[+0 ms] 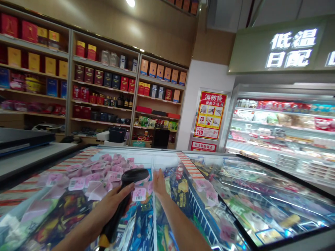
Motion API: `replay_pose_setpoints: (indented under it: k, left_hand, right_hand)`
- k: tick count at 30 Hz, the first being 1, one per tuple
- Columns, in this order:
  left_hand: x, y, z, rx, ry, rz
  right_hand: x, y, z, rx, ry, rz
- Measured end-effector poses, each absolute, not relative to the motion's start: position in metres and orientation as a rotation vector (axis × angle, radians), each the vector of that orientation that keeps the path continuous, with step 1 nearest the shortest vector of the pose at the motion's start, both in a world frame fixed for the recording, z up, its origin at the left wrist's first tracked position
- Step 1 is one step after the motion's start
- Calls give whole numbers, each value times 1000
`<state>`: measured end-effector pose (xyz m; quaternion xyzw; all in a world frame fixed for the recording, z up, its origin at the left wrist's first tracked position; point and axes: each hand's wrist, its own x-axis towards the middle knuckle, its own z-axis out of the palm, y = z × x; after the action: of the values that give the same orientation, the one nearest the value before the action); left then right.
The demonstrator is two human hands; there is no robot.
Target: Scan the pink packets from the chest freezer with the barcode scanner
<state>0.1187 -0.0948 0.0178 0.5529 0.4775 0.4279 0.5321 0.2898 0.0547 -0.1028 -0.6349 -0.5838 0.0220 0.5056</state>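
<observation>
My left hand (115,205) is closed around the black handle of what looks like a handheld barcode scanner (134,175). Its wide head points away from me, and yellow shows at the lower end. Just right of it, my right hand (159,183) reaches into the chest freezer with its fingers stretched out, beside a thin white divider (154,216). I cannot tell whether it touches the packs there. Many pink barcode labels (102,170) lie heaped over the frozen goods on the left. Below both hands are blue frozen packs (138,223).
A blue wire basket divider (201,209) runs along the right of the bin. Beyond it, dark-framed glass lids (261,195) cover more frozen goods. Shelves of boxed bottles (102,78) line the back wall, and a lit refrigerated display (282,129) stands at the right.
</observation>
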Motion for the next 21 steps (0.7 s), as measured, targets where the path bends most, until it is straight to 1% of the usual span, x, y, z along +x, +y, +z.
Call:
replay_pose_setpoints:
  k: [5, 10, 16, 18, 21]
  left_hand:
    - [116, -91, 18, 1352, 1143, 949]
    - [126, -92, 17, 1362, 1111, 880]
    - [144, -100, 18, 1406, 1079, 894]
    - [147, -101, 20, 1442, 1086, 861]
    - [149, -103, 22, 1439, 1079, 840]
  right_hand:
    - [271, 52, -96, -1525, -1480, 70]
    - [334, 26, -68, -1580, -1464, -21]
    - [432, -31, -31, -2199, -1509, -364]
    - [452, -44, -30, -2346, -1496, -380]
    - [463, -51, -36, -2373, -1512, -378]
